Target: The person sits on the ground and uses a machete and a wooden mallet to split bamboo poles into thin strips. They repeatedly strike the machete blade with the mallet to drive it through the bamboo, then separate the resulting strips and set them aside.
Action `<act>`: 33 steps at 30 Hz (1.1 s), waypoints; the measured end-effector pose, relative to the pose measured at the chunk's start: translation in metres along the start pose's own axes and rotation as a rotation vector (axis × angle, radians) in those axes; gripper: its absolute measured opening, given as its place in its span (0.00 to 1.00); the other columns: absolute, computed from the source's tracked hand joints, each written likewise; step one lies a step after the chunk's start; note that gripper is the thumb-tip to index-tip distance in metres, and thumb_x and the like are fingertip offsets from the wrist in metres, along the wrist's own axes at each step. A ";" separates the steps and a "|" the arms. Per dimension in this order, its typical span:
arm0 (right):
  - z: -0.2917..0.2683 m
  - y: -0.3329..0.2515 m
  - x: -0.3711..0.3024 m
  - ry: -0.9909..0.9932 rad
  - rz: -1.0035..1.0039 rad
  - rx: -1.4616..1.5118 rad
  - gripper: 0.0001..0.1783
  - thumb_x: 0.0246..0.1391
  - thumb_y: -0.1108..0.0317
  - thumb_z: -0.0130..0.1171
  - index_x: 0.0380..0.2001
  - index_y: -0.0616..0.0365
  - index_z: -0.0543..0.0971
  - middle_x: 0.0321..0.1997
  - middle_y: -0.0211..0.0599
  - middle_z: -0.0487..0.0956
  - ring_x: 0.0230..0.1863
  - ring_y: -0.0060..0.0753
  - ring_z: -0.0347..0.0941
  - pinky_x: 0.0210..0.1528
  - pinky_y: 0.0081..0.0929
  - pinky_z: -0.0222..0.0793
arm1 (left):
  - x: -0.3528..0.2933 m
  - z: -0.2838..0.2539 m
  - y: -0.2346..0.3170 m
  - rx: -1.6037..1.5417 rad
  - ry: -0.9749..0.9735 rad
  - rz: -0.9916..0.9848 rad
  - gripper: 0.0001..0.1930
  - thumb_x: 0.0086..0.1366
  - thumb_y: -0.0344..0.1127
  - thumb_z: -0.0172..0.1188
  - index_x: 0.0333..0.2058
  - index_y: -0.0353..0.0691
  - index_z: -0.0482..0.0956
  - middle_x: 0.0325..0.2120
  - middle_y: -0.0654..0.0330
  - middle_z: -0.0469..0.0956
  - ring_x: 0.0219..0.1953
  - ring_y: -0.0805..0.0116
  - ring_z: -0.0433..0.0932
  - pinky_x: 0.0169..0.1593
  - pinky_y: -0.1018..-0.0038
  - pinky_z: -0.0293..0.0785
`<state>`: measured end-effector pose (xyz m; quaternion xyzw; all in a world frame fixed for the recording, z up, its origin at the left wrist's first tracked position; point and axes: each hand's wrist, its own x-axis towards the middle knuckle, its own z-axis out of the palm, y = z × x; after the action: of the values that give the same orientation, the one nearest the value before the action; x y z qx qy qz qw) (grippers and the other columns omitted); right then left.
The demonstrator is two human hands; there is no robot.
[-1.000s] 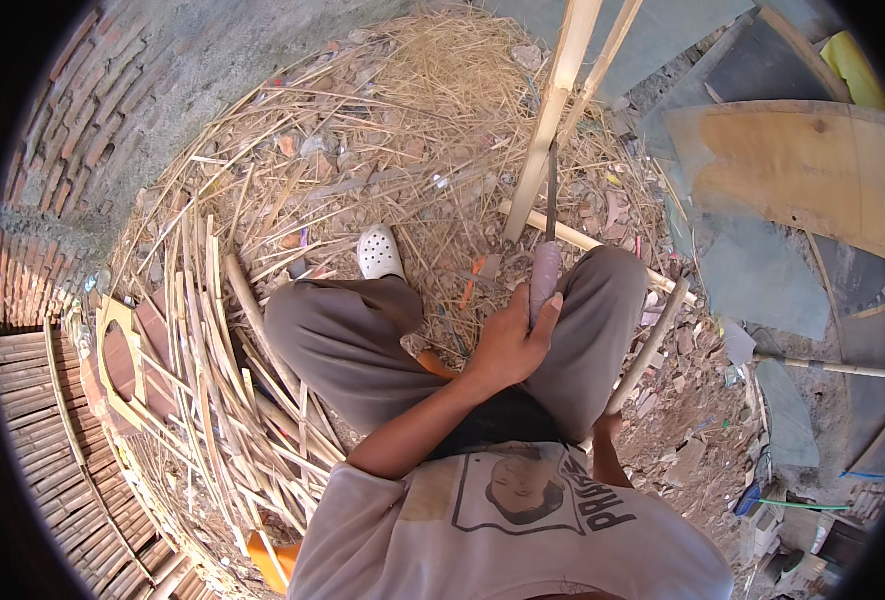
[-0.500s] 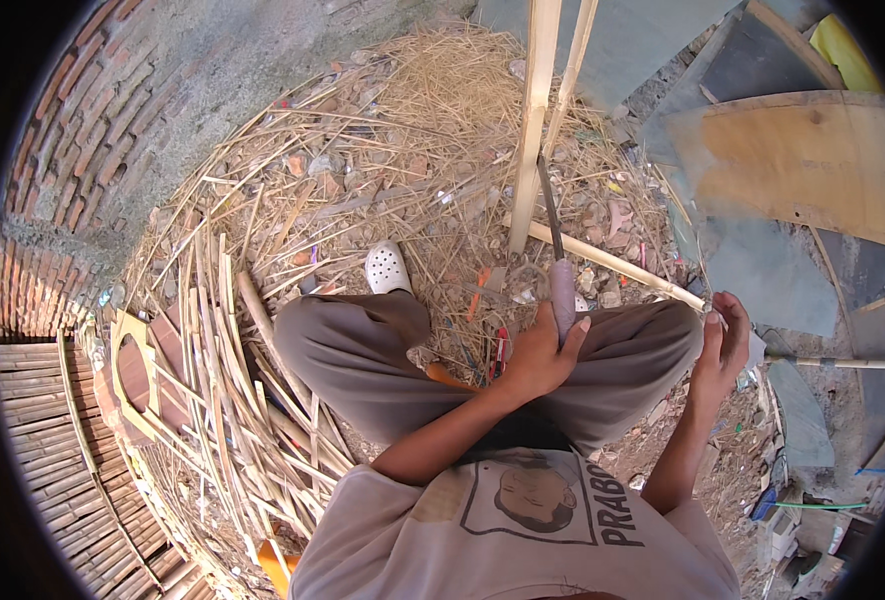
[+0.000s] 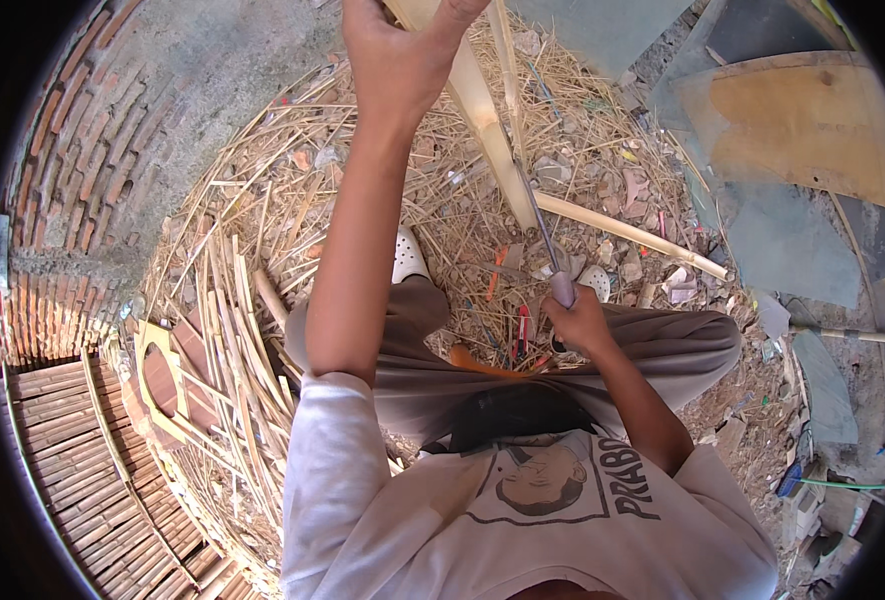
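At the top edge my left hand is raised and wraps round a long pale bamboo pole, thumb on one side and fingers on the other; part of it is cut off by the frame. The pole slants down to the littered ground. My right hand is closed on the grey-purple handle of a long knife. The knife's thin dark blade runs up against the pole, beside a narrower split strip. A loose bamboo strip lies on the ground beyond my right knee.
A heap of split bamboo strips lies left, by a yellow cut-out board and a bamboo slat platform. A brick wall stands far left. Boards and grey sheets lie right. A red tool rests between my legs.
My left hand has left the knife handle and gone up onto the pole. My right hand has moved from the loose strip's end to the handle. The pole now leans more.
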<state>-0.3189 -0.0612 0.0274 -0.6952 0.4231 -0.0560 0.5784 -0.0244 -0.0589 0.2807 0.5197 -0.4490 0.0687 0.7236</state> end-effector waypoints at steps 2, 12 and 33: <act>0.001 -0.028 -0.011 -0.211 0.242 0.569 0.08 0.53 0.70 0.59 0.26 0.59 0.70 0.11 0.30 0.65 0.10 0.27 0.63 0.17 0.33 0.61 | 0.016 0.021 -0.001 -0.209 -0.079 -0.076 0.24 0.67 0.45 0.59 0.51 0.31 0.69 0.35 0.47 0.80 0.31 0.63 0.81 0.36 0.72 0.80; 0.003 -0.021 0.007 0.242 -0.096 -0.104 0.12 0.48 0.66 0.61 0.27 0.67 0.75 0.21 0.54 0.75 0.26 0.56 0.75 0.31 0.41 0.70 | 0.008 0.051 -0.009 -0.109 0.252 -0.121 0.14 0.73 0.42 0.52 0.33 0.38 0.75 0.21 0.67 0.73 0.20 0.78 0.69 0.25 0.78 0.67; 0.043 0.017 0.037 0.078 0.193 0.249 0.10 0.48 0.68 0.59 0.30 0.65 0.77 0.19 0.42 0.77 0.18 0.38 0.74 0.27 0.40 0.70 | 0.022 0.053 -0.003 -0.184 0.324 -0.211 0.18 0.73 0.40 0.50 0.24 0.36 0.73 0.17 0.66 0.69 0.23 0.74 0.65 0.28 0.69 0.62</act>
<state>-0.2797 -0.0527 -0.0160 -0.5717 0.4998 -0.0794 0.6458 -0.0407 -0.1111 0.2973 0.4775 -0.2741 0.0339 0.8341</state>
